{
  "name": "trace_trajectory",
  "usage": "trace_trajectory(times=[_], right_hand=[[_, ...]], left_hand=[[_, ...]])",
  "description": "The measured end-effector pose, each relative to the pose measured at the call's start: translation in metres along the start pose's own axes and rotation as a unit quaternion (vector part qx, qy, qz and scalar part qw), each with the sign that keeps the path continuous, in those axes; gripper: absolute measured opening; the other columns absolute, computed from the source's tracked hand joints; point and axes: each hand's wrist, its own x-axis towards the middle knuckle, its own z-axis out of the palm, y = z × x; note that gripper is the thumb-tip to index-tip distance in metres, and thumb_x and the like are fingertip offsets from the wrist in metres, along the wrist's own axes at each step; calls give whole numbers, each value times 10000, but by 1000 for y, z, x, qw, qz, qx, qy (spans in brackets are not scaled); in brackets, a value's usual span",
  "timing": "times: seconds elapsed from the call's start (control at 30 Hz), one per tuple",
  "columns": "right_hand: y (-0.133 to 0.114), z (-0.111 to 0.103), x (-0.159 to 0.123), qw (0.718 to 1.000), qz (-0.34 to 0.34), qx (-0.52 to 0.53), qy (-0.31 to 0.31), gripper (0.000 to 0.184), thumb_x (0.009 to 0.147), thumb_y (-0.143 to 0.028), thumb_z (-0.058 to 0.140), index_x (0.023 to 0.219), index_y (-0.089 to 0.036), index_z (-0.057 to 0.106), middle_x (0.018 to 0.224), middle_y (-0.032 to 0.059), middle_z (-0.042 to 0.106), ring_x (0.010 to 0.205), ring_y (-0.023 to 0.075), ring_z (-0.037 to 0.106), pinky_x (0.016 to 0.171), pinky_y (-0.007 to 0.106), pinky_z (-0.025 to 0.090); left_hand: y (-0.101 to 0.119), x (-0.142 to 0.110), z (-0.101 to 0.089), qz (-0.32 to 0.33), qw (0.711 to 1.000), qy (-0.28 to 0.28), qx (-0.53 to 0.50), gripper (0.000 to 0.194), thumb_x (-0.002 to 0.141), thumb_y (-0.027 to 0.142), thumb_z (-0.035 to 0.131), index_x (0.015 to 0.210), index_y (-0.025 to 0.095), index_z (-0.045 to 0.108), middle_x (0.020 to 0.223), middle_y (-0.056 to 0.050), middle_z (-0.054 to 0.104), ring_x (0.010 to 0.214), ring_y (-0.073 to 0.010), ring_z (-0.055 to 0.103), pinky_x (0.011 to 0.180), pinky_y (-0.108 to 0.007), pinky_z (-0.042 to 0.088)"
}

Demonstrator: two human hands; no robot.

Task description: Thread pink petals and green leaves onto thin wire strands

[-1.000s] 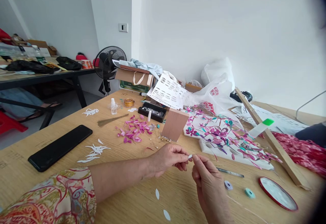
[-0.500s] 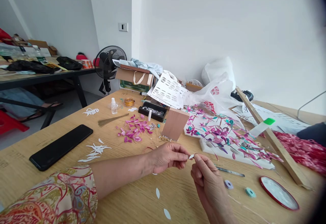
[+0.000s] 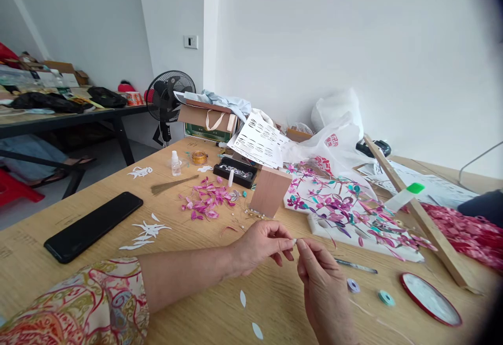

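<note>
My left hand (image 3: pixel 267 245) is closed in a pinch with thumb and forefinger. Its tips meet those of my right hand (image 3: pixel 320 266), which pinches as well. Between them a sliver of a small white leaf-shaped petal (image 3: pixel 294 242) shows; the fingers cover most of it. Below the hands lie two loose white petals, one nearer (image 3: pixel 257 330) and one farther (image 3: pixel 242 298). Beyond my left forearm is a little heap of white cut-outs (image 3: pixel 151 229). Pink petals (image 3: pixel 206 198) are spread farther back, beside an upright wooden block (image 3: pixel 270 192).
A black phone-like slab (image 3: pixel 94 225) lies at left. On the right are a pen-like tool (image 3: pixel 357 266), thread spools (image 3: pixel 386 297), a red-rimmed round dish (image 3: pixel 430 299) and a long wooden bar (image 3: pixel 424 219). Purple-pink flower sprays (image 3: pixel 341 203) rest on white foam. A black tray (image 3: pixel 236 172) stands behind.
The fingertips have drawn closer together, and less of the white petal shows between them. My right hand has shifted slightly and turned a little. Things on the table stay put.
</note>
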Motion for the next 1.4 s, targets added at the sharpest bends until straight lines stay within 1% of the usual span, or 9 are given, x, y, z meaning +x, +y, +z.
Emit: trace_trajectory(times=[0.23, 0.43, 0.67, 0.77, 0.87, 0.97, 1.07, 1.23, 1.4], right_hand=[[3, -1, 0, 1000, -14, -21, 2, 251, 614, -373, 692, 708, -154, 616, 435, -72, 416, 424, 57, 309, 390, 195, 195], [-3, -1, 1, 1000, -3, -1, -1, 236, 626, -367, 686, 709, -160, 608, 417, -80, 380, 407, 52, 263, 385, 199, 166], [-9, 2, 0, 999, 17, 41, 1, 250, 590, -367, 705, 684, -157, 606, 394, -87, 342, 395, 43, 224, 371, 191, 124], [-8, 2, 0, 999, 23, 39, 0, 242, 594, -362, 704, 678, -158, 602, 404, -88, 342, 399, 39, 228, 372, 186, 137], [-7, 0, 1, 1000, 8, 24, 4, 238, 607, -365, 698, 689, -160, 608, 412, -86, 353, 408, 40, 243, 380, 184, 160], [-4, -2, 2, 1000, -2, -3, 5, 243, 619, -371, 690, 708, -156, 621, 418, -81, 370, 413, 44, 266, 385, 189, 172], [-2, -2, 2, 1000, -8, -15, 10, 249, 613, -372, 693, 718, -158, 623, 421, -77, 392, 415, 53, 288, 387, 196, 178], [0, 0, 0, 999, -30, -37, 1, 247, 616, -384, 686, 699, -160, 623, 427, -70, 421, 418, 64, 303, 399, 203, 206], [0, 1, 0, 998, -39, -50, 10, 259, 592, -391, 694, 687, -159, 629, 431, -66, 430, 414, 71, 311, 395, 212, 209]], left_hand=[[-4, 2, 1, 11, 995, 65, 71, 310, 607, 408, 630, 578, 114, 535, 517, 10, 512, 445, -75, 463, 375, -180, 332], [-4, 0, 0, -1, 1000, 5, 16, 329, 683, 431, 567, 634, 107, 540, 492, 14, 492, 442, -67, 456, 434, -189, 357], [-4, 2, -4, -35, 999, -20, -21, 260, 621, 328, 643, 734, 106, 568, 500, 26, 510, 451, -63, 478, 444, -179, 345], [-4, 3, -5, -38, 999, -13, 7, 249, 635, 328, 619, 749, 113, 568, 571, 7, 536, 539, -104, 552, 394, -161, 308], [-1, 4, -6, -24, 997, -2, 73, 231, 659, 301, 579, 799, 117, 578, 709, -39, 572, 723, -161, 589, 362, -143, 282], [2, 2, -4, 11, 997, -7, 78, 208, 683, 279, 544, 814, 119, 565, 782, -51, 560, 816, -176, 569, 432, -162, 382], [1, 0, 0, 27, 999, -9, 42, 212, 685, 301, 560, 784, 116, 536, 742, -34, 544, 742, -145, 562, 511, -205, 438], [-7, 4, 0, 15, 998, 25, 52, 260, 634, 353, 615, 699, 120, 520, 575, 14, 507, 526, -92, 511, 431, -186, 387], [-11, 5, -3, 4, 996, 34, 79, 283, 628, 396, 612, 628, 121, 550, 520, 15, 498, 492, -85, 484, 405, -178, 360]])
